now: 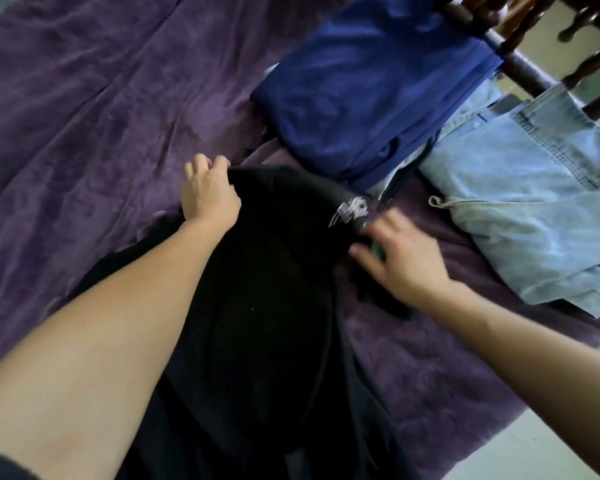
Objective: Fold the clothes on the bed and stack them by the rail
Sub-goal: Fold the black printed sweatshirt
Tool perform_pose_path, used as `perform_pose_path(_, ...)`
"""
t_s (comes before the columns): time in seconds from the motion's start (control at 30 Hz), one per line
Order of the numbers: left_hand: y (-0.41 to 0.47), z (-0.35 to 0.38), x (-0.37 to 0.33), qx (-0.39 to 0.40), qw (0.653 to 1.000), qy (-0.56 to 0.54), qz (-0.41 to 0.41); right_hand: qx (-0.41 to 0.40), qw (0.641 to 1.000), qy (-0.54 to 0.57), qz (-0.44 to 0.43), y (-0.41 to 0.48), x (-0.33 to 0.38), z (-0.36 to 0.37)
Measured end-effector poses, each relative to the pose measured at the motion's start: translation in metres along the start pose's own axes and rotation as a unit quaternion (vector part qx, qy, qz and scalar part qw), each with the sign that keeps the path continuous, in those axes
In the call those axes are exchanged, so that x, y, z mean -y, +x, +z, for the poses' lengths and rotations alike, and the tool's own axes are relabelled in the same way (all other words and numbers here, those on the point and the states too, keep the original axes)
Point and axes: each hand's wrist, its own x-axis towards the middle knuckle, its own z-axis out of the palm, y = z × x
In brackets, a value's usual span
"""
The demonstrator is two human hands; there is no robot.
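Two bare hands are working on a black garment (274, 271) that is lying on the purple bedspread (84, 116), running from the near edge of the view up toward the middle of the bed. The left hand (210, 194) is gripping the garment's far left corner, its fingers curling over the edge of the cloth. The right hand (400, 258) is blurring at the garment's right edge, just beside a white printed logo (349, 211). Its fingers are reaching onto the dark cloth, and a small green patch (377, 251) is showing under them. Whether this hand is pinching the fabric or only touching it cannot be told.

Beyond the black garment, a folded blue garment (371, 84) is lying on the bedspread, its far side reaching the dark turned-wood rail (520, 60). Just to its right, folded light blue denim jeans (541, 202) are resting by the same rail, near the right hand but apart from it. A dark cord (400, 178) is trailing between the blue garment and the jeans. Pale floor (534, 452) is showing past the bed's near right corner.
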Motion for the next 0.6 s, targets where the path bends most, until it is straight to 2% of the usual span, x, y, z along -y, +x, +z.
perform_pose_path(0.03,-0.006,0.003,0.003,0.007,1.000,0.008,0.005,0.055,0.998,0.012,-0.021,-0.013,0.001,0.006)
perform_pose_path(0.07,-0.013,0.005,0.006,0.008,1.000,0.011,0.011,0.060,0.998,0.031,-0.016,-0.023,-0.005,0.012)
perform_pose_path(0.1,-0.019,0.007,0.010,0.005,1.000,0.011,0.018,0.021,0.998,0.058,0.028,-0.027,-0.015,0.017)
perform_pose_path(0.13,-0.024,0.009,0.015,0.003,1.000,0.013,0.022,-0.029,0.991,0.082,0.105,-0.027,-0.026,0.020)
perform_pose_path(0.17,-0.031,0.011,0.021,0.003,1.000,0.020,0.020,-0.039,0.976,0.086,0.198,-0.026,-0.034,0.021)
perform_pose_path(0.2,-0.037,0.013,0.028,0.007,1.000,0.026,0.013,0.009,0.960,0.068,0.272,-0.025,-0.041,0.024)
perform_pose_path(0.23,-0.045,0.014,0.035,0.014,1.000,0.026,0.002,0.070,0.948,0.044,0.306,-0.026,-0.045,0.027)
perform_pose_path(0.27,-0.052,0.015,0.043,0.019,1.000,0.020,-0.014,0.107,0.947,0.026,0.300,-0.028,-0.045,0.030)
perform_pose_path(0.3,-0.059,0.014,0.051,0.019,0.999,0.011,-0.030,0.104,0.950,0.036,0.292,-0.029,-0.038,0.028)
perform_pose_path(0.37,-0.073,0.008,0.072,0.007,0.999,0.004,-0.053,0.005,0.954,0.119,0.274,-0.030,-0.013,0.017)
perform_pose_path(0.43,-0.086,-0.004,0.100,-0.010,0.997,0.011,-0.079,-0.077,0.960,0.187,0.194,-0.034,0.032,0.005)
perform_pose_path(0.47,-0.092,-0.013,0.116,-0.019,0.995,0.012,-0.100,-0.080,0.966,0.205,0.135,-0.039,0.061,0.000)
perform_pose_path(0.53,-0.105,-0.034,0.148,-0.029,0.987,-0.002,-0.155,-0.027,0.976,0.213,0.035,-0.055,0.122,0.008)
perform_pose_path(0.6,-0.118,-0.055,0.179,-0.033,0.978,-0.011,-0.205,0.071,0.975,0.209,-0.021,-0.075,0.179,0.033)
